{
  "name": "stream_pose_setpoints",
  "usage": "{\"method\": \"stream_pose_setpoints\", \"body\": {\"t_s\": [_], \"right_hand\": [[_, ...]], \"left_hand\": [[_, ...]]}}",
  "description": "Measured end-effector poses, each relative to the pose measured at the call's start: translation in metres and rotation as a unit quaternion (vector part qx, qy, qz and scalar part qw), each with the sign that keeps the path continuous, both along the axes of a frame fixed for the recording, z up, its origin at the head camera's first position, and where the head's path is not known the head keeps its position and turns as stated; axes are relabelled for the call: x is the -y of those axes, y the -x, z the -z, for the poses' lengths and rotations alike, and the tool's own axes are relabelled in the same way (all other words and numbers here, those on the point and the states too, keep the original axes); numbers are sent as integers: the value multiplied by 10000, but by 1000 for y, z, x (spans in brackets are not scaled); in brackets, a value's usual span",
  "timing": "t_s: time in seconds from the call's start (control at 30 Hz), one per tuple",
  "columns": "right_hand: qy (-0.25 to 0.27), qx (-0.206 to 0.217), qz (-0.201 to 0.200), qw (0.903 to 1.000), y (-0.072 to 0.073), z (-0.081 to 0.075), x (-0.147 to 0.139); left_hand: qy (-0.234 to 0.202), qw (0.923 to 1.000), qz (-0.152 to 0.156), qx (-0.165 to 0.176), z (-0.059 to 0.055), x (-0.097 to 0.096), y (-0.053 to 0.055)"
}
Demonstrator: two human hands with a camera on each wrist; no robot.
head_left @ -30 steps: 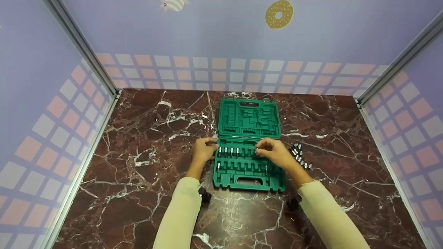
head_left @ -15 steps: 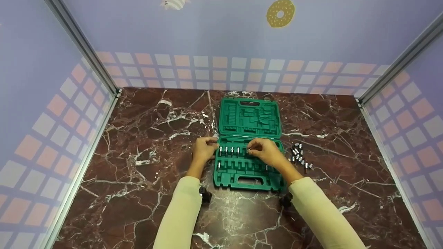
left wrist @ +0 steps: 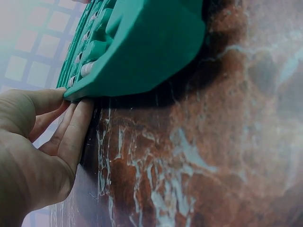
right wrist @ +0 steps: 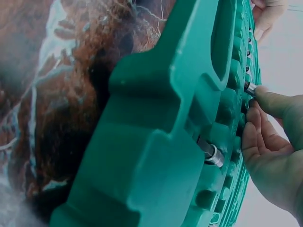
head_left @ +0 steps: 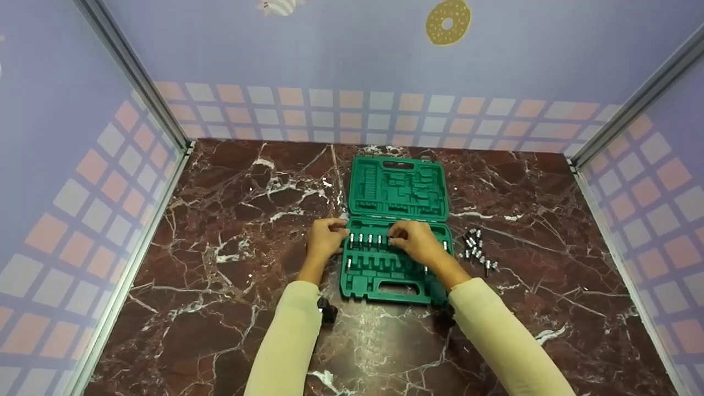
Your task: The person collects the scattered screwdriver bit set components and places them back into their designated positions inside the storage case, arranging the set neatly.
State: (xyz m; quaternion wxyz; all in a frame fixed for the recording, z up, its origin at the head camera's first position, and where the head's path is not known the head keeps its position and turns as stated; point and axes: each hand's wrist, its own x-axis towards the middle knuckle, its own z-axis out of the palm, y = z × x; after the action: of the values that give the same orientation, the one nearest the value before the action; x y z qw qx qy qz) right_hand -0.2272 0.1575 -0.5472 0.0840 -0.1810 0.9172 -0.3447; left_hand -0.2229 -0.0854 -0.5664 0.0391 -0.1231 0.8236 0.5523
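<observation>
A green socket case (head_left: 360, 289) lies open on the marble-patterned surface, its moulded lid (head_left: 399, 190) leaning back. My left hand (head_left: 325, 237) grips the case's left edge, with the thumb at the rim and fingers beneath in the left wrist view. Over the upper row of slots, my right hand (head_left: 416, 242) pinches a small silver-ended socket bit (right wrist: 251, 88) between thumb and fingers. That bit is at a slot; how deep it sits is hidden. Several socket bits (head_left: 370, 241) stand to its left in the upper row. Another bit (right wrist: 215, 156) lies in the lower row.
Loose socket bits (head_left: 473, 246) are heaped on the surface just right of the case. A patterned back wall (head_left: 363, 115) and side walls enclose the work area. The case's carrying handle (head_left: 399, 287) faces the person.
My right hand has moved left along the upper row, bringing its socket bit beside the standing ones. A bit at that row's right end has come into view. My left hand stays put.
</observation>
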Motion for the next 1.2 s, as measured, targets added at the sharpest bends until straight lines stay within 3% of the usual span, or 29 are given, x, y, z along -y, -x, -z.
{"method": "stream_pose_setpoints", "body": {"t_s": [0.43,0.9,1.2], "right_hand": [[-323,-82,121,9994,3,0,10],[-340,263,405,9983,5,-2,15],[-313,107,468,9984,5,1,17]], "left_hand": [[-36,9999,-60,92,1,-1,-1],[-11,10000,-48,29,0,-1,-1],[-93,9999,-46,-4,1,-2,-2]]}}
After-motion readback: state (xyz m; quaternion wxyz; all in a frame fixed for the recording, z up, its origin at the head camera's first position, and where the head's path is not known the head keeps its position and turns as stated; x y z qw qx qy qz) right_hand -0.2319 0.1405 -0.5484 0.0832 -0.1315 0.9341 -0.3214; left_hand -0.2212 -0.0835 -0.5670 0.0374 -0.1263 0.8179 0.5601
